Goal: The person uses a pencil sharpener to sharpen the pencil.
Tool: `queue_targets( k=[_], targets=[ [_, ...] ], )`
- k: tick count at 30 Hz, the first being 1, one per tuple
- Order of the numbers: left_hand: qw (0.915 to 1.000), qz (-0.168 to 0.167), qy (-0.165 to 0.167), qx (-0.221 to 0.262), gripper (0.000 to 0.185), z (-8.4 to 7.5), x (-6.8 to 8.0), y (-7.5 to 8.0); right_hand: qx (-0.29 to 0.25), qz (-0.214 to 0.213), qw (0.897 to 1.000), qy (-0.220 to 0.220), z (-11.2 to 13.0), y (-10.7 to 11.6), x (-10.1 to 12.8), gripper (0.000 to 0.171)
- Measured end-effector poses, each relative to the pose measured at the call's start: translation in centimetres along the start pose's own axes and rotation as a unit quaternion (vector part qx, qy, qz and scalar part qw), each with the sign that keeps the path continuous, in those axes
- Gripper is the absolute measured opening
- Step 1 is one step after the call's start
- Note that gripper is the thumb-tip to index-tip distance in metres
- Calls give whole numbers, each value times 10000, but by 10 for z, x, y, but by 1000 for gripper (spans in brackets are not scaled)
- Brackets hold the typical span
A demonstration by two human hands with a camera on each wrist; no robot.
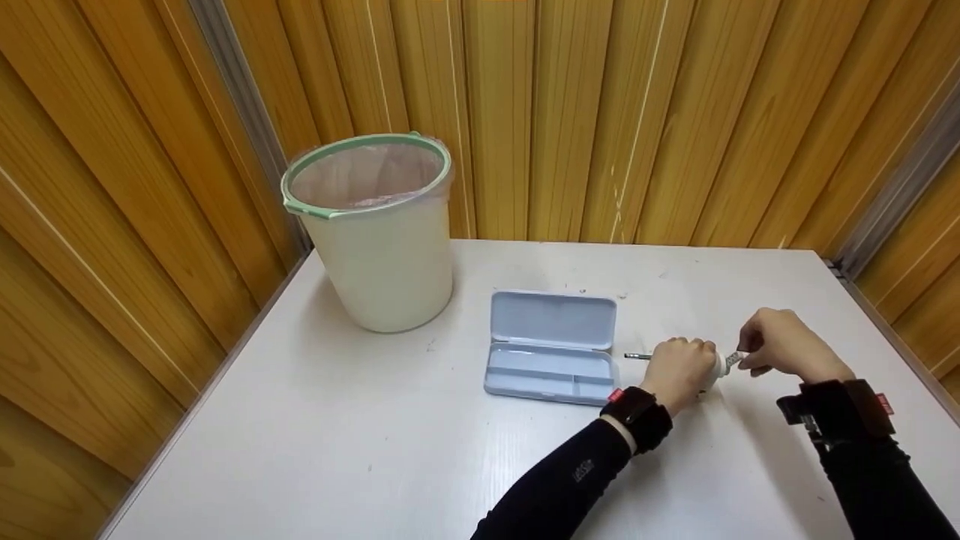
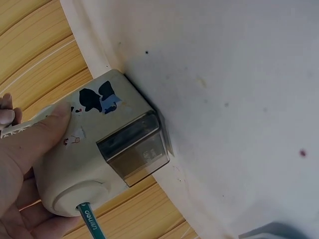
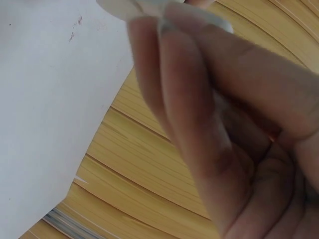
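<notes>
Left hand (image 1: 679,371) grips sharpener (image 2: 94,154); right hand (image 1: 780,343) pinches its crank (image 1: 733,359).

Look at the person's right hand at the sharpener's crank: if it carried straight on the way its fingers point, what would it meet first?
Probably the pencil sharpener, whose crank the right hand pinches, then the left hand holding it. Depth is unclear.

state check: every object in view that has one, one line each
pencil case: lid open, tray looks empty
bin: upright, bag-lined
pencil sharpener: gripped by left hand, pencil inserted
crank handle: pinched by right hand
</notes>
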State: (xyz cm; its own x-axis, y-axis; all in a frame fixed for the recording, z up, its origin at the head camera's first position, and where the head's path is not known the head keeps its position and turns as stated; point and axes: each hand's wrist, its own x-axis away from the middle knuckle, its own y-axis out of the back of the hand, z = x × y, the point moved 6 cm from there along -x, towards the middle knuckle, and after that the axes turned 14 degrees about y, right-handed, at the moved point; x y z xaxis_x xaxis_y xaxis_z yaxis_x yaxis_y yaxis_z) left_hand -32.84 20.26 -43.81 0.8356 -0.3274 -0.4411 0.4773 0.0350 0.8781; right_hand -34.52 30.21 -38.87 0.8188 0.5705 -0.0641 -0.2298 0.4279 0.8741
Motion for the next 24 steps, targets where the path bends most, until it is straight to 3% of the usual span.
queue_targets(
  k=[15,24],
  targets=[
    [9997,-7,-62,247,10,2,2,-4,649,-873,9938,-248,-3,-4,-2,7],
    [9996,-99,-106,258,12,3,2,0,1165,-1496,9819,-25,-3,-2,-1,12]
  ],
)
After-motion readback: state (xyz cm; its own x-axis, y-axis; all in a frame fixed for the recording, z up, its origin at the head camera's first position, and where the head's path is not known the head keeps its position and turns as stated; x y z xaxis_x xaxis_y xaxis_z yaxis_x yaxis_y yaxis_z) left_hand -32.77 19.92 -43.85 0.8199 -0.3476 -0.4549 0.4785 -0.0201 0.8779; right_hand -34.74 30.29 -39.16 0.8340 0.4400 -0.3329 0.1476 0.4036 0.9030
